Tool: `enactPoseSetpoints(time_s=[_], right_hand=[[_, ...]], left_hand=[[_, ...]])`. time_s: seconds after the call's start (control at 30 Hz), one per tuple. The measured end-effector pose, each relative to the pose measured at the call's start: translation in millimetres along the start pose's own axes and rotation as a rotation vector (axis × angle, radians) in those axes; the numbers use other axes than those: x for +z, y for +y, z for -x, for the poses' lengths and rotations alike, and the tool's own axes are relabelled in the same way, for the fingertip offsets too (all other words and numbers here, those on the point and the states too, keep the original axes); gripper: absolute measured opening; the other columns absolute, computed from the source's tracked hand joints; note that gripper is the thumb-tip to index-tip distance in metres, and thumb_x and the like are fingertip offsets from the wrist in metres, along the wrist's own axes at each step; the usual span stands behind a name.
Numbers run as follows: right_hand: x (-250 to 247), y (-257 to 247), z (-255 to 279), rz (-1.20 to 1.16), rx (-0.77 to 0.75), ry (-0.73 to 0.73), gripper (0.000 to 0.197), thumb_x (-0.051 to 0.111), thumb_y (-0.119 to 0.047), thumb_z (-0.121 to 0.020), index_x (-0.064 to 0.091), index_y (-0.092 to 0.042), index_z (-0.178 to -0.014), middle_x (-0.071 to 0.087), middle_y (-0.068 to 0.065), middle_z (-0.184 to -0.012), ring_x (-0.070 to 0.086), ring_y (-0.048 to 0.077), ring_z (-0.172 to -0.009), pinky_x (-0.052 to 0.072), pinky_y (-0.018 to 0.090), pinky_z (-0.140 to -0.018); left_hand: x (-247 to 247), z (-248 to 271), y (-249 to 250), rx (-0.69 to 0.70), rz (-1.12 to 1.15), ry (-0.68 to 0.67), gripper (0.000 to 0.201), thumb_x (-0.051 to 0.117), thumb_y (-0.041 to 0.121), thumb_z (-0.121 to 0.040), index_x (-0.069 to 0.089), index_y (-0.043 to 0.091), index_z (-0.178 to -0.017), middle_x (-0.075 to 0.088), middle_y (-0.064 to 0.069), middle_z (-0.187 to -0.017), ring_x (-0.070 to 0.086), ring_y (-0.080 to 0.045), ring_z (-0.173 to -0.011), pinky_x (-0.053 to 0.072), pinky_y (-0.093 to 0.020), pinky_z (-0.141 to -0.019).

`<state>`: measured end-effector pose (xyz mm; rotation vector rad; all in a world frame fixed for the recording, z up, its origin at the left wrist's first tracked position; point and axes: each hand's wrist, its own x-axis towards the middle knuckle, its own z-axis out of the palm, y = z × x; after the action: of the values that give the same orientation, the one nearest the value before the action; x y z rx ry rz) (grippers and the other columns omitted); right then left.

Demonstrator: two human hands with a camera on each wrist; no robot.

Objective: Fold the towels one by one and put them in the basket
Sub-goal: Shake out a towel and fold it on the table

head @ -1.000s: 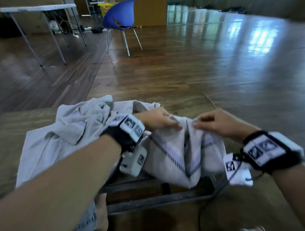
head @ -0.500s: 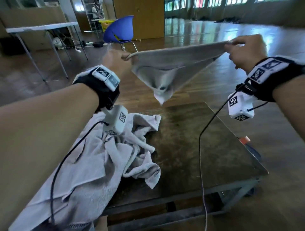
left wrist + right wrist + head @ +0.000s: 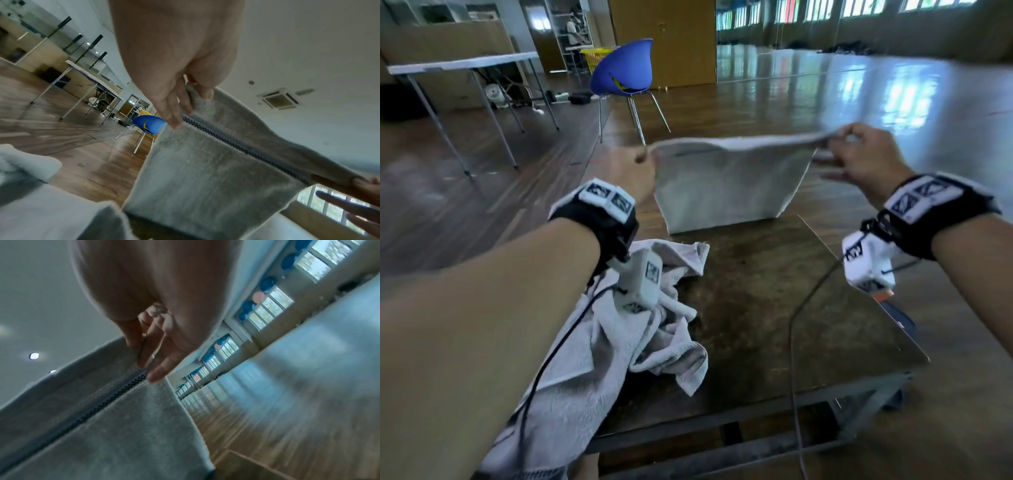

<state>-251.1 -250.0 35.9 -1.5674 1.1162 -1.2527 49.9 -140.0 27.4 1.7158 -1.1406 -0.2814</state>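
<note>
A grey towel with a dark zigzag stripe hangs stretched flat in the air above the far edge of the low dark table. My left hand pinches its top left corner between thumb and fingers. My right hand pinches the top right corner. The towel's lower edge hangs just over the table's far edge. A crumpled heap of other grey towels lies on the table's left side, under my left forearm. No basket shows near the table.
A blue chair stands on the wooden floor beyond the table. A white folding table is at the far left, a yellow crate behind the chair. Cables hang from both wrist cameras across the table. An orange-and-dark object lies by the table's right edge.
Both hands lifted the towel off the table, then lowered it and drew it taut. It went from a sagging bunch to a flat hanging sheet.
</note>
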Motion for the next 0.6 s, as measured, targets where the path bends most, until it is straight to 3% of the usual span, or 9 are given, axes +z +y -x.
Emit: enactPoseSetpoints(time_s=[0.03,0.1,0.13,0.2,0.23,0.3,0.37,0.47,0.6], right_hand=[[-3.5,10.6,6.7,0.095,0.04,-0.066,0.027,0.057,-0.002,-0.098,0.052,-0.016,-0.075,0.063,0.036,-0.114,0.068,0.034,-0.079,0.054,0.042,-0.066],[-14.7,34.6,23.0,0.278,0.105,-0.171,0.027,0.057,-0.002,-0.099,0.055,-0.014,-0.074,0.067,0.034,-0.111,0.069,0.027,-0.068,0.051,0.034,-0.061],[-21.6,46.5,30.8,0.37,0.093,-0.188,0.026,0.059,-0.004,-0.098,0.058,-0.013,-0.074,0.07,0.029,-0.103,0.068,0.017,-0.06,0.05,0.029,-0.058],[-36.1,66.0,46.8,0.562,0.005,-0.175,0.018,0.066,-0.011,-0.095,0.069,-0.013,-0.077,0.073,0.014,-0.077,0.061,0.011,-0.054,0.047,0.026,-0.058],[-42.8,72.7,56.5,0.611,-0.037,-0.155,0.016,0.069,-0.014,-0.093,0.071,-0.016,-0.077,0.068,0.002,-0.064,0.056,0.009,-0.054,0.043,0.025,-0.058],[-55.8,82.0,80.0,0.581,-0.088,-0.097,0.015,0.072,-0.015,-0.09,0.072,-0.021,-0.076,0.059,-0.014,-0.054,0.053,-0.002,-0.051,0.039,0.023,-0.056],[-67.2,85.8,104.4,0.486,-0.115,-0.064,0.01,0.071,-0.014,-0.09,0.074,-0.019,-0.082,0.063,-0.019,-0.058,0.057,-0.009,-0.055,0.042,0.021,-0.061],[-84.4,74.7,142.7,0.407,-0.176,-0.058,0.018,0.068,-0.012,-0.093,0.069,-0.025,-0.08,0.066,-0.025,-0.065,0.057,-0.01,-0.061,0.045,0.012,-0.062],[-107.1,48.4,188.7,0.377,-0.241,-0.088,0.025,0.065,-0.011,-0.095,0.065,-0.027,-0.076,0.069,-0.02,-0.068,0.06,-0.007,-0.061,0.044,0.007,-0.056]], left_hand=[[1.4,5.5,-8.4,-0.034,-0.075,-0.076,0.019,0.06,0.021,-0.095,0.075,0.009,-0.095,0.073,-0.02,-0.094,0.071,-0.033,-0.083,0.059,-0.054,-0.082],[4.4,21.6,-27.6,-0.121,-0.229,-0.252,0.018,0.063,0.024,-0.096,0.075,0.013,-0.103,0.076,-0.013,-0.092,0.068,-0.027,-0.077,0.061,-0.047,-0.078],[4.2,32.6,-35.9,-0.128,-0.292,-0.3,0.016,0.064,0.027,-0.096,0.075,0.018,-0.102,0.075,-0.005,-0.082,0.064,-0.023,-0.068,0.06,-0.04,-0.068],[0.7,57.0,-45.1,-0.057,-0.453,-0.367,0.018,0.062,0.032,-0.097,0.077,0.023,-0.091,0.062,0.006,-0.061,0.049,-0.015,-0.05,0.043,-0.025,-0.049],[-1.1,69.7,-47.5,-0.015,-0.509,-0.39,0.024,0.061,0.033,-0.097,0.076,0.019,-0.085,0.057,0.006,-0.057,0.043,-0.014,-0.048,0.036,-0.023,-0.046],[-5.8,94.0,-47.5,0.06,-0.485,-0.432,0.037,0.061,0.031,-0.097,0.066,0.003,-0.073,0.054,-0.001,-0.061,0.04,-0.015,-0.05,0.029,-0.022,-0.046],[-11.1,116.1,-43.6,0.131,-0.418,-0.452,0.04,0.063,0.027,-0.097,0.061,-0.004,-0.071,0.055,-0.007,-0.066,0.04,-0.013,-0.052,0.029,-0.018,-0.047],[-22.6,139.4,-35.0,0.156,-0.382,-0.437,0.037,0.062,0.027,-0.098,0.067,-0.002,-0.075,0.047,0.001,-0.052,0.035,-0.007,-0.043,0.029,-0.016,-0.044],[-40.0,164.6,-19.0,0.146,-0.243,-0.43,0.042,0.059,0.022,-0.099,0.05,-0.004,-0.067,0.035,-0.003,-0.054,0.026,-0.006,-0.042,0.025,-0.016,-0.044]])
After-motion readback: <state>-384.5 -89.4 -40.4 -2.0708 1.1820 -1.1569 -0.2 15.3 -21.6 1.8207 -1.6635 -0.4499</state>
